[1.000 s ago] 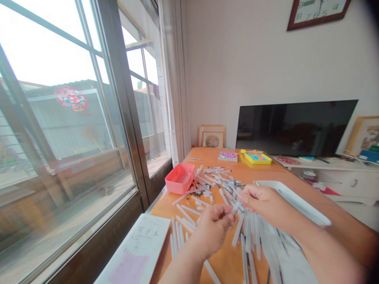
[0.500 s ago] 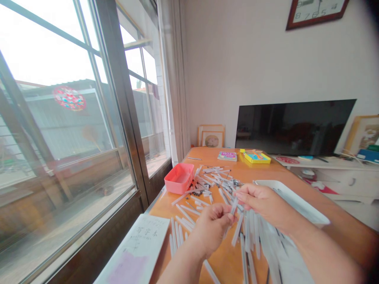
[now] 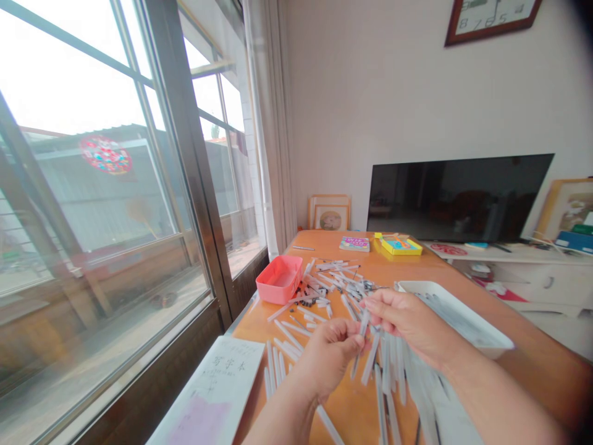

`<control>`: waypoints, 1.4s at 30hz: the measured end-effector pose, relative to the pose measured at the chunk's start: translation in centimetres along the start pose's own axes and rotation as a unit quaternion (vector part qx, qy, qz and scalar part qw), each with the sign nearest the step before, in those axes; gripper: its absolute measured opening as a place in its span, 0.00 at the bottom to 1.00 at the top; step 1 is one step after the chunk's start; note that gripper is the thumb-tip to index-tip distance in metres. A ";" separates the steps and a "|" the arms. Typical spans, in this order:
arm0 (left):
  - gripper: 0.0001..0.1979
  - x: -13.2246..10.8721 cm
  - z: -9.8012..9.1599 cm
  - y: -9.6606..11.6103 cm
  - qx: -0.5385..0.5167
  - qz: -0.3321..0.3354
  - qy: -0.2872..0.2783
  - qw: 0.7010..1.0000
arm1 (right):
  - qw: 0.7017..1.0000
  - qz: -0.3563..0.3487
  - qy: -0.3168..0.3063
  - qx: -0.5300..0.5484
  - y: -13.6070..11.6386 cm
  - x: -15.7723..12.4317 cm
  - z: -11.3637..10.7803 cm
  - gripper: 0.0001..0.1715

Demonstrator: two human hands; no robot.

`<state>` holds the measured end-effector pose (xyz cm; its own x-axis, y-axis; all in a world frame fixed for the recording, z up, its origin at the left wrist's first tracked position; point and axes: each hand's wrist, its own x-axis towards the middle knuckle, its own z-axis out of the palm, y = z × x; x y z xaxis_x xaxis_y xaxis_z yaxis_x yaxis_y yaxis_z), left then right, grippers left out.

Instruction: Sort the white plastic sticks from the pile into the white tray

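Note:
My left hand [image 3: 334,353] pinches a slim translucent pen [image 3: 363,324] near its middle, and its lower end points down at the table. The fingertips of my right hand [image 3: 393,312] close around the upper end of the same pen, possibly on its cap; that end is partly hidden. Below and beyond both hands, many clear pen barrels and caps [image 3: 340,278] lie scattered. Several more pens [image 3: 391,364] lie side by side under my right wrist, partly on a clear plastic bag [image 3: 456,408].
A pink open basket [image 3: 278,281] stands left of the pile, and a white tray [image 3: 482,324] holding pens is at right. Near left lies a writing booklet [image 3: 208,389]. Farther back on the wooden table [image 3: 324,247] are a small booklet [image 3: 354,244] and a yellow box [image 3: 401,246].
Both hands stay at the same pen with only slight shifts. The pen's lower end shows more clearly below my left hand. The view has moved a little.

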<state>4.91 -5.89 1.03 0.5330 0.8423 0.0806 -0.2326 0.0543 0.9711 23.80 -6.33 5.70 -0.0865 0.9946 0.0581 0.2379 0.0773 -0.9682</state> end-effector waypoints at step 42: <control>0.14 0.3 0.0 -1.8 0.247 0.069 0.102 0.961 | 0.997 -0.011 0.074 0.020 2.1 0.7 3.6 0.25</control>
<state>5.50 -5.71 -0.72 0.3428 0.9133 0.2200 0.1511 -0.2848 0.9466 20.73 -5.71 2.85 0.0523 0.9924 0.1118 0.1979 0.0995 -0.9752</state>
